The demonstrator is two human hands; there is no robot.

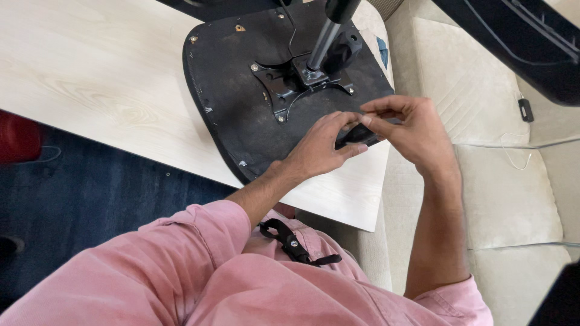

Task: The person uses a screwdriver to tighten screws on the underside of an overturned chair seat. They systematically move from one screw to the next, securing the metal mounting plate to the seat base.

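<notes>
An upturned black chair seat (241,90) is lying on the pale wood-grain worktop (90,78), its underside facing up and its near right corner reaching out to the worktop's edge. A black metal mounting plate (290,84) with cross-shaped arms is sitting bolted at the middle of that underside, and a grey metal column (323,42) is rising from it towards the top of the view. Both hands are meeting at the seat's near right corner. The left hand (317,148) is resting on the seat with its fingers curled around a small black part (356,134) at the edge, gripping it. The right hand (411,130) is hovering just beside, its thumb and forefinger pinching together right above that part; whether anything is sitting between those fingertips is too small to tell. The person is wearing a pink shirt (199,271), and a black strap with a buckle (290,241) is lying across the chest. A small blue tag (383,51) is peeking out past the seat's far right edge. To the right a cream sofa (513,181) is standing with a thin white cable (519,154) trailing over it and a small dark rectangular object (526,110) lying on its cushion. A dark blue carpet (90,193) is showing below the worktop on the left, with something red (18,139) at the left edge.
</notes>
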